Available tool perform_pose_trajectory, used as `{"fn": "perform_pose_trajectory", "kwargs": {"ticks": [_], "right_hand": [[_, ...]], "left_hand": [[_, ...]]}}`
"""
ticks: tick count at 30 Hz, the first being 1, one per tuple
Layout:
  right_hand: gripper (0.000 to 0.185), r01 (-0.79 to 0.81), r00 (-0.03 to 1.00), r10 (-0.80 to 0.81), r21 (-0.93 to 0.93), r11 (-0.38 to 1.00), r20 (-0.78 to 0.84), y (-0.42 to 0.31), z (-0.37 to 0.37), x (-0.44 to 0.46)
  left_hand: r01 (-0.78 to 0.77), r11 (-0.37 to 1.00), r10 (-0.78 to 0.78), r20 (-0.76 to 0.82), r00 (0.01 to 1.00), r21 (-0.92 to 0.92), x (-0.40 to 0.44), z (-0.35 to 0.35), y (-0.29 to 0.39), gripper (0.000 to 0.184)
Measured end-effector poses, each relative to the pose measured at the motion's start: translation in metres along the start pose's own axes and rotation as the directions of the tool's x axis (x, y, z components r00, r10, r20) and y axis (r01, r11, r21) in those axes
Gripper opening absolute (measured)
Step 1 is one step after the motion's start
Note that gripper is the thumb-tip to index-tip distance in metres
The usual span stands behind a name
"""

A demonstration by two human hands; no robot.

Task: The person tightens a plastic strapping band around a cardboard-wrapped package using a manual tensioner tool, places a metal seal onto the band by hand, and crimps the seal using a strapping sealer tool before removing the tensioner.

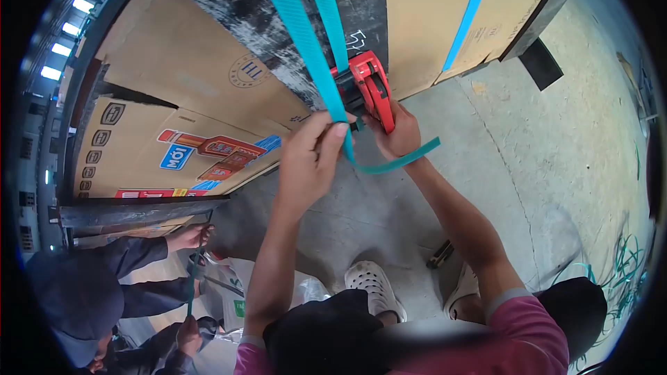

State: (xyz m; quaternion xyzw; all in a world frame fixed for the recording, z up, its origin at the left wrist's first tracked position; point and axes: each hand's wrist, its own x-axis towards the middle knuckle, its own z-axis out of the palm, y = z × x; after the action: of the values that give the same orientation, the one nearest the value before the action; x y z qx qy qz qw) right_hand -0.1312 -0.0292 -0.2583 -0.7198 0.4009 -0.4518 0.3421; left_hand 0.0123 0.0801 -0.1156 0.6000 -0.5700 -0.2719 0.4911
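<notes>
A teal plastic strap [299, 24] runs down in front of a stack of cardboard boxes with a black panel. My left hand [306, 160] is closed, thumb and fingers pinching this strap just below the tool. The strap's loose end [399, 163] curls to the right over my right wrist. My right hand [399, 132] is wrapped around the handle of a red strapping tool [375, 87], which sits against the black panel [365, 0]. A second length of strap [325, 3] goes down into the tool from above.
Printed cardboard boxes [187, 97] stand at left, another box [458, 21] at right with a blue band. Two co-workers [76, 298] crouch lower left, hands on a strap beside a plastic bag [240, 292]. Tangled strap offcuts [622, 271] lie on the concrete floor [472, 167].
</notes>
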Motion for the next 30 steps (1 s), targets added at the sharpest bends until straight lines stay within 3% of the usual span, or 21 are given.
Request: {"fn": "perform_pose_trajectory", "kwargs": {"ticks": [2, 5, 7, 9, 11, 15, 17, 18, 20, 23, 30], "right_hand": [[0.029, 0.058, 0.997, -0.056, 0.043, 0.997, -0.055, -0.006, -0.002, 0.002], [0.028, 0.043, 0.999, -0.042, 0.033, 0.999, -0.021, -0.01, -0.005, 0.002], [0.027, 0.032, 0.999, -0.031, 0.036, 0.999, -0.01, -0.008, -0.005, 0.002], [0.027, 0.026, 1.0, -0.027, 0.041, 0.999, 0.007, -0.005, -0.003, 0.002], [0.045, 0.001, 1.0, -0.002, 0.029, 1.0, 0.029, -0.001, -0.001, 0.0], [0.046, -0.012, 0.999, 0.01, 0.035, 0.999, 0.031, -0.002, -0.001, 0.001], [0.047, 0.013, 1.0, -0.013, 0.019, 1.0, 0.017, 0.0, 0.0, 0.001], [0.047, 0.006, 1.0, -0.006, 0.02, 1.0, 0.019, -0.001, 0.0, 0.001], [0.027, 0.015, 1.0, -0.015, 0.009, 1.0, 0.0, -0.006, -0.001, 0.001], [0.027, 0.021, 1.0, -0.021, 0.009, 1.0, -0.02, -0.001, 0.002, 0.0], [0.026, -0.008, 1.0, 0.008, 0.052, 0.999, 0.002, -0.005, 0.0, -0.001]], "left_hand": [[0.062, 0.998, -0.062, 0.023, 0.998, -0.006, -0.004, -0.015, 0.008, 0.013], [0.169, 0.98, -0.169, 0.007, 0.986, -0.102, -0.006, -0.026, 0.011, 0.012], [0.083, 0.995, -0.089, -0.14, 0.986, -0.051, 0.002, -0.024, 0.001, 0.01], [0.102, 0.994, -0.105, -0.168, 0.98, -0.025, 0.018, -0.01, -0.019, 0.012], [-0.143, 0.985, 0.167, -0.329, 0.929, 0.098, 0.032, 0.013, -0.038, 0.012], [-0.097, 0.987, 0.137, -0.345, 0.929, 0.13, 0.039, 0.017, -0.033, 0.012], [-0.196, 0.963, 0.252, -0.36, 0.898, 0.185, 0.039, 0.019, -0.04, 0.012], [-0.191, 0.964, 0.247, -0.357, 0.901, 0.185, 0.039, 0.019, -0.04, 0.012], [-0.191, 0.966, 0.242, -0.35, 0.905, 0.173, 0.038, 0.018, -0.04, 0.013], [-0.134, 0.983, 0.17, -0.358, 0.918, 0.121, 0.038, 0.01, -0.045, 0.013], [-0.143, 0.985, 0.168, -0.338, 0.926, 0.099, 0.042, 0.017, -0.047, 0.013]]}}
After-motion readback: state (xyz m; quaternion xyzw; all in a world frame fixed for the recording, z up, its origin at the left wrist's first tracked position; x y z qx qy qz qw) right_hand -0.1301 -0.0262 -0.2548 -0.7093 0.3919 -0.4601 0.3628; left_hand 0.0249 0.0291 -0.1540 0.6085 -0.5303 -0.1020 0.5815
